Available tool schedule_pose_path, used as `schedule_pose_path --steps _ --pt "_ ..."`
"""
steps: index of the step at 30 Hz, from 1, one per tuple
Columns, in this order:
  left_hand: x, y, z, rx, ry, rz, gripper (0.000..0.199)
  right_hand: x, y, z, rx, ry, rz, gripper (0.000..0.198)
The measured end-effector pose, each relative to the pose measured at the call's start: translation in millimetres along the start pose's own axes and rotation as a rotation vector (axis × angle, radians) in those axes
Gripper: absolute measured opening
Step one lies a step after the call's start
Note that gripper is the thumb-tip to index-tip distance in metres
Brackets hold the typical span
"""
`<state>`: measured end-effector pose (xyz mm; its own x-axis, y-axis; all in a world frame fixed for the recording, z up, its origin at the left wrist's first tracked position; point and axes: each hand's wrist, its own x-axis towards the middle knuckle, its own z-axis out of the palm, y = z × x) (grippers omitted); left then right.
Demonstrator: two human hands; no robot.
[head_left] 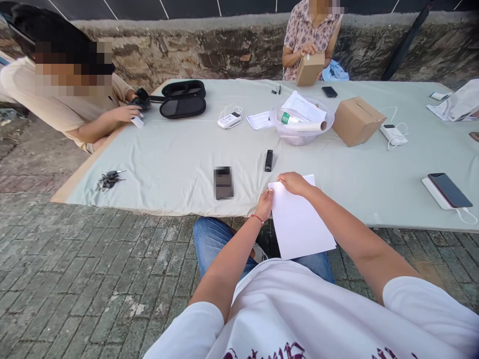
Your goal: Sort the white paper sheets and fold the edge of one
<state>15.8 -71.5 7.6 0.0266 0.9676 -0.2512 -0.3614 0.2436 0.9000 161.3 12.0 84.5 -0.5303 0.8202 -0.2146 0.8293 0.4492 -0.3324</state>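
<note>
A small stack of white paper [301,224] slants from the table's near edge down over my lap. My left hand [265,203] pinches its left edge close to the far left corner, thumb on top. At that same corner, my right hand [294,183] has its fingers closed around the far edge, with the forearm crossing over the sheets. Just beyond my hands lies a black stapler [268,160] on the cloth. A dark, blurred-out flat item [223,183] rests to the left of it. The fingers' undersides are hidden.
A clear plastic tub [302,137] holds papers and a roll. Right of it stands a cardboard box [357,121]. Keys [108,180], a black case [183,107], a white power bank [229,120] and a phone [450,190] lie around the tablecloth [168,159]. Two people sit at the left and far sides.
</note>
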Motion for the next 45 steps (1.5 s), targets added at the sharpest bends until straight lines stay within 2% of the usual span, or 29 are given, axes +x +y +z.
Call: schedule_pose_path --steps 7,10,15,25,36,42,45 --pt "-0.6 1.5 0.4 0.014 0.005 0.015 0.052 2.5 -14.1 -0.9 -0.058 0.042 -0.150 0.038" --pt "0.2 0.4 0.5 0.041 0.015 0.015 0.055 3.3 -20.0 -1.1 -0.084 -0.029 -0.207 0.036" --pt "-1.9 4.0 1.3 0.065 0.004 0.003 0.060 5.5 -26.2 -2.4 -0.078 0.024 -0.162 0.041" --pt "-3.0 6.0 3.2 0.031 -0.002 0.032 0.061 1.0 -41.3 -8.1 -0.115 -0.071 -0.200 0.024" --pt "-4.9 12.0 7.0 0.065 0.026 -0.009 0.066 -0.7 -43.7 -7.8 -0.140 -0.069 -0.193 0.023" --pt "-2.6 9.3 7.3 0.072 0.051 0.043 0.062 -1.3 -43.1 -3.5 -0.126 -0.091 -0.197 0.029" --pt "0.2 5.0 6.0 0.068 0.071 0.048 0.060 -0.1 -37.8 1.5 -0.081 -0.030 -0.209 0.041"
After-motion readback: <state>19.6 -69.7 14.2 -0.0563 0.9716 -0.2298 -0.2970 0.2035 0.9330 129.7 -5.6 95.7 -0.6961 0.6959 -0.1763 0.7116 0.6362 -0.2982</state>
